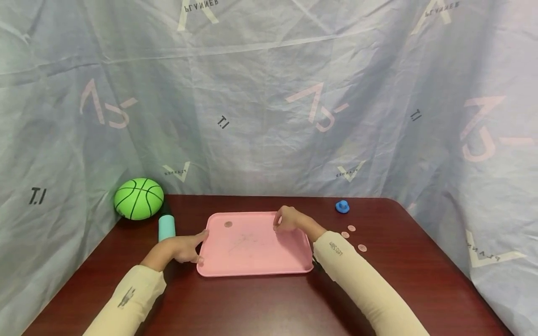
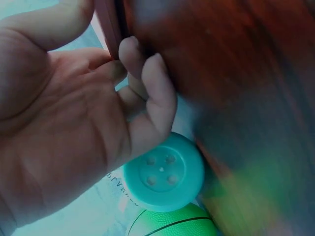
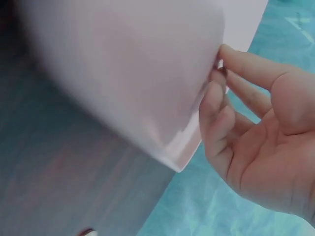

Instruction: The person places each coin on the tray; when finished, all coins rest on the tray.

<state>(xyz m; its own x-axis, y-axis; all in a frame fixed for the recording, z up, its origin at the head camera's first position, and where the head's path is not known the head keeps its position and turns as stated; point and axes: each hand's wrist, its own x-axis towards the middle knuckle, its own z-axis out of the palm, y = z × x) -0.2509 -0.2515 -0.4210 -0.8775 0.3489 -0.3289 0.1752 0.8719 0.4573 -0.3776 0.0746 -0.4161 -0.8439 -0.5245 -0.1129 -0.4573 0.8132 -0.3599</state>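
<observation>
A pink rectangular tray (image 1: 252, 261) lies in the middle of the dark red table. At its left rim, my left hand (image 1: 181, 248) holds the edge with thumb and fingers. The ring and little fingers curl below the rim in the left wrist view. Over the tray's right side, my right hand (image 1: 290, 220) pinches a small coin (image 3: 221, 67) between thumb and fingertips; its dark edge shows in the right wrist view. Another coin (image 1: 228, 224) lies flat in the tray's far left part.
Three coins, one of them the nearest coin (image 1: 362, 248), lie right of the tray. Behind them sits a blue rubber duck (image 1: 342, 206). A turquoise cylinder (image 1: 166, 227) with a black end lies beside my left hand, and a green ball (image 1: 139, 199) is at the far left.
</observation>
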